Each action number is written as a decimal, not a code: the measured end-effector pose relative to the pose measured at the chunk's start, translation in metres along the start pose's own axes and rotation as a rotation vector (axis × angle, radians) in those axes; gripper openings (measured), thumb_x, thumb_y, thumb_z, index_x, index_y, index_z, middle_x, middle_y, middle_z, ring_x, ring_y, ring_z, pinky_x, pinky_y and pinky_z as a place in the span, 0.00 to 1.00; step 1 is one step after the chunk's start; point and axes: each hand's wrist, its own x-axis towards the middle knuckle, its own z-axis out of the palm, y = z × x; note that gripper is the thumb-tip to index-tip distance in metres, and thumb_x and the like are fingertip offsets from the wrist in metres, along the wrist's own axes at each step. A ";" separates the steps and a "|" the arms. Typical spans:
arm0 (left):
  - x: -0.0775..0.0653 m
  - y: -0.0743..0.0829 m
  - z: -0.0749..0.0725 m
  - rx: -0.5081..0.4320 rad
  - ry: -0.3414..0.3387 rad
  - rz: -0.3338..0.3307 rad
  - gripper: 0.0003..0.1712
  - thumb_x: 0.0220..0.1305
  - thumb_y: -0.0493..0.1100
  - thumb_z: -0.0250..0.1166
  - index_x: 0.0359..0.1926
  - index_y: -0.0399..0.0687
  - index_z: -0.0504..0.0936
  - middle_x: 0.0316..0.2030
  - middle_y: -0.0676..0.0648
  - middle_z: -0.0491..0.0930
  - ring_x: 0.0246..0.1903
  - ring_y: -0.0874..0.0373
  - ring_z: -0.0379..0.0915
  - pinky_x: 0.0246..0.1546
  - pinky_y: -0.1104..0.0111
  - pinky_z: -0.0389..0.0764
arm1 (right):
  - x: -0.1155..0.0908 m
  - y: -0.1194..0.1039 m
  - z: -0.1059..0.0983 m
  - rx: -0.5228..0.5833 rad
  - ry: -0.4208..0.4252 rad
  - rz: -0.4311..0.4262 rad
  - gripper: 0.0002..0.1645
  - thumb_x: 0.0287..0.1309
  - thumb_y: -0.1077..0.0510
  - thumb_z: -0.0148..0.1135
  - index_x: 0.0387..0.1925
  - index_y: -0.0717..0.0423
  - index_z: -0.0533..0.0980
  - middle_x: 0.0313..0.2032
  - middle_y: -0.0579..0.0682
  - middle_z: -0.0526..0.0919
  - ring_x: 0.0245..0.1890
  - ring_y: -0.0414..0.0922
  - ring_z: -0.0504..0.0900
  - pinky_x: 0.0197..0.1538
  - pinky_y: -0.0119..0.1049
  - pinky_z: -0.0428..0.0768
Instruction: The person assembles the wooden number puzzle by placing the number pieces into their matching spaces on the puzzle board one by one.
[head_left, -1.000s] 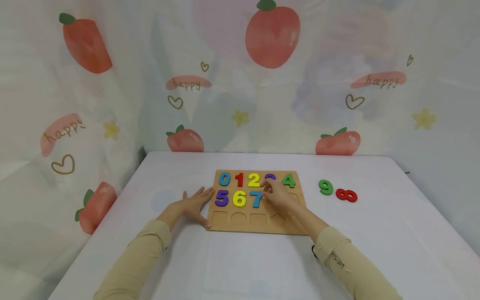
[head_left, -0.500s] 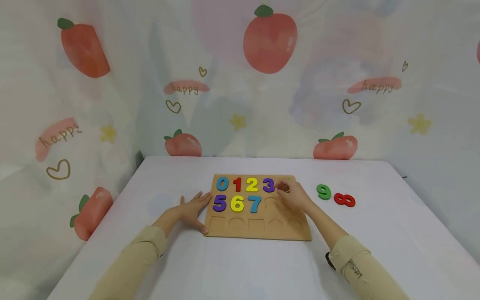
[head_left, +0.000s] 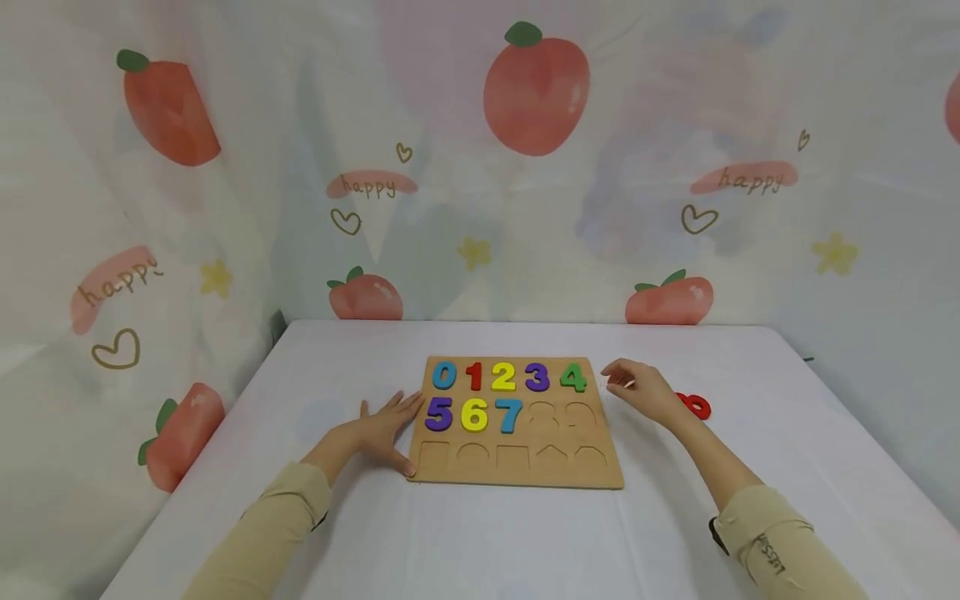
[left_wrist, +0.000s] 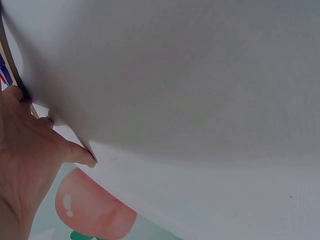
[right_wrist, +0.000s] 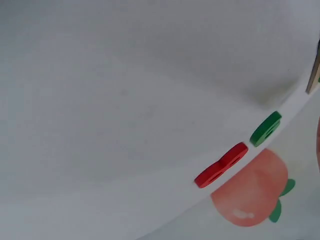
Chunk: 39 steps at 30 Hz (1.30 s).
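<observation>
A wooden number board (head_left: pixel 468 479) lies on the table with raised digits 0 to 7 seated in it, the blue 7 (head_left: pixel 508 415) among them. My left hand (head_left: pixel 384 433) rests against the board's left edge, thumb and fingers spread. Off the board's right edge hovers my right hand (head_left: pixel 641 390), its fingers loosely bent and nothing visible between them. It hides the green 9 in the head view. In the right wrist view the green 9 (right_wrist: pixel 266 129) lies on the table beside the red 8 (right_wrist: pixel 221 165). Only a sliver of the right hand shows there.
Bare recesses run along the board's lower row, with two more right of the 7. A white cloth (head_left: pixel 480 542) covers the table. Behind it hangs a curtain (head_left: pixel 540 250) printed with fruit.
My right hand has moved from the board to the right, uncovering the 3, the 4 and the recesses, and now covers the green 9. My left hand has stayed at the board's edge.
</observation>
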 end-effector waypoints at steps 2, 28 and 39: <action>0.000 -0.001 0.000 -0.004 -0.002 0.001 0.72 0.38 0.65 0.74 0.74 0.47 0.40 0.75 0.46 0.36 0.74 0.42 0.26 0.58 0.28 0.29 | -0.003 0.006 -0.006 -0.013 0.007 0.002 0.11 0.54 0.71 0.61 0.40 0.70 0.76 0.31 0.58 0.82 0.32 0.49 0.79 0.35 0.29 0.78; -0.002 0.001 -0.005 -0.019 -0.018 0.000 0.71 0.40 0.63 0.75 0.74 0.47 0.40 0.75 0.46 0.35 0.74 0.42 0.25 0.58 0.28 0.28 | -0.037 0.059 -0.058 -0.226 -0.236 0.184 0.28 0.57 0.62 0.61 0.55 0.76 0.67 0.53 0.76 0.70 0.53 0.71 0.67 0.56 0.65 0.67; 0.000 0.000 -0.003 -0.017 -0.018 0.010 0.70 0.41 0.63 0.74 0.74 0.46 0.40 0.75 0.46 0.35 0.74 0.42 0.26 0.58 0.27 0.28 | -0.049 0.080 -0.053 -0.257 -0.278 0.257 0.32 0.57 0.60 0.61 0.57 0.77 0.65 0.53 0.77 0.69 0.52 0.70 0.68 0.57 0.64 0.68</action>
